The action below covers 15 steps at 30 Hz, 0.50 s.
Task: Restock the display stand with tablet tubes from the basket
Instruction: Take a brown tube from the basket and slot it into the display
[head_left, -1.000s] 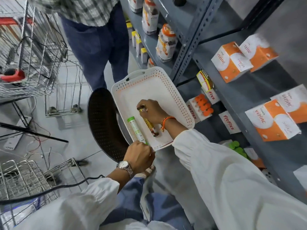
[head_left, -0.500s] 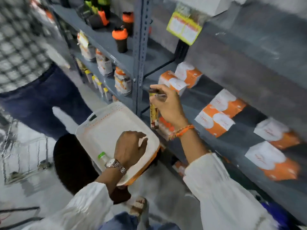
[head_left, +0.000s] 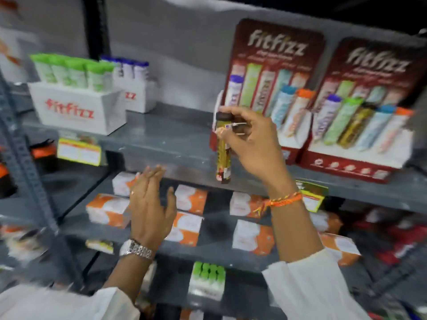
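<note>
My right hand (head_left: 249, 144) grips a gold-and-brown tablet tube (head_left: 223, 158) with a dark cap, held upright in front of the shelf edge. It hangs just left of a red fitfizz display stand (head_left: 272, 65) that holds several tubes with purple, blue and orange caps. A second red stand (head_left: 360, 158) to the right is filled with several tubes. My left hand (head_left: 150, 204) is raised below the shelf edge, fingers apart, holding nothing. The basket is out of view. The picture is blurred.
A white fitfizz box (head_left: 76, 107) of green-capped tubes and another with purple caps (head_left: 136, 93) stand at the left of the grey shelf (head_left: 173, 144). Orange-and-white cartons (head_left: 106, 211) lie on the shelf below. A box of green caps (head_left: 208, 280) sits lower down.
The view has swung up from the basket to the upper shelf. My right hand has lifted the gold tube to the red stand. My left hand has left the basket and risen.
</note>
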Motion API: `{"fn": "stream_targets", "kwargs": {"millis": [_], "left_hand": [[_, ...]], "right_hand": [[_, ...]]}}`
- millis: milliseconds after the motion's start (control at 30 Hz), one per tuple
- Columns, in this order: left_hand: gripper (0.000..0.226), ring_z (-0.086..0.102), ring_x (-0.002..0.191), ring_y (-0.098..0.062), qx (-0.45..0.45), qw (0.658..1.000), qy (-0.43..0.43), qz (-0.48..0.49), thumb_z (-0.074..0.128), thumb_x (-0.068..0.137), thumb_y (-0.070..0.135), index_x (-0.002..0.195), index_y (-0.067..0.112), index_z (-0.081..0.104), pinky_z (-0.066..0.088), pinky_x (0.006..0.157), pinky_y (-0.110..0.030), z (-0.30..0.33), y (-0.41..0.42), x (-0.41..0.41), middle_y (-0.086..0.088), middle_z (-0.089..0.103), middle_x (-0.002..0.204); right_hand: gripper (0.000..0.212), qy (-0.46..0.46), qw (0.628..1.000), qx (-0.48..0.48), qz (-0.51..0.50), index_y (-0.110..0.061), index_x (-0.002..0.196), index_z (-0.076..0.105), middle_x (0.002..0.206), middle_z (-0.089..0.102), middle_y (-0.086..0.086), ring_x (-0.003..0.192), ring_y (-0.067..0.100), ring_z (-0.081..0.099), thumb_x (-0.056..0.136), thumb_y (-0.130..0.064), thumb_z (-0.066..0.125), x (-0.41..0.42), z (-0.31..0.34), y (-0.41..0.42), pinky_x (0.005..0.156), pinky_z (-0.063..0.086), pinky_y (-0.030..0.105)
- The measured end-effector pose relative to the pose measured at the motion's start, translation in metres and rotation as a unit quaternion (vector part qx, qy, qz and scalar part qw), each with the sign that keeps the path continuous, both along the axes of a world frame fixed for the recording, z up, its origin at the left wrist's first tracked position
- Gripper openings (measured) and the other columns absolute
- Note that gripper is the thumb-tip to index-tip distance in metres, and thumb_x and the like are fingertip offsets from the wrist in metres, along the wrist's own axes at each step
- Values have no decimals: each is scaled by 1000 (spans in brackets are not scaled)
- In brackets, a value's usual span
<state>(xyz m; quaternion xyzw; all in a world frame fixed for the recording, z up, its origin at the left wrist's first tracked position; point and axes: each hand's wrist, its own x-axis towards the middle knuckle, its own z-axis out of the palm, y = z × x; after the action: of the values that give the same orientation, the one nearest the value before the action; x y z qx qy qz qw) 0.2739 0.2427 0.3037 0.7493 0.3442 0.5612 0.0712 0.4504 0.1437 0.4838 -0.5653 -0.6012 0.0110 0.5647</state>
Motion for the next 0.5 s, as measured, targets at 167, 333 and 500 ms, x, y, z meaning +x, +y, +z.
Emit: {"fn": "stream_targets", "kwargs": {"millis": [167,333,500], "left_hand": [[54,33,148,-34,57,995,79,-14,54,94,28,143,5,51,18,125,-53,29,20,41,-13,48,153],[46,46,139,-33,88,986,141,-21,46,99,37,135,9,56,15,126,-50,38,42,47,-8,56,143],[48,53,129,-31,119,975,189,-14,49,97,35,137,11,55,22,124,-49,37,50,41,-6,57,141]], "right_hand": [[32,-49,987,50,-143,-24,105,77,92,76,-17,76,-6,68,77,-10,79,58,63,-5,79,57,21],[36,-105,960,62,-251,-22,111,78,101,79,-5,90,9,73,75,-19,83,81,79,12,87,61,34],[38,-135,941,72,-302,-21,114,76,108,78,-5,99,14,73,77,-22,82,83,72,31,93,59,38]]}}
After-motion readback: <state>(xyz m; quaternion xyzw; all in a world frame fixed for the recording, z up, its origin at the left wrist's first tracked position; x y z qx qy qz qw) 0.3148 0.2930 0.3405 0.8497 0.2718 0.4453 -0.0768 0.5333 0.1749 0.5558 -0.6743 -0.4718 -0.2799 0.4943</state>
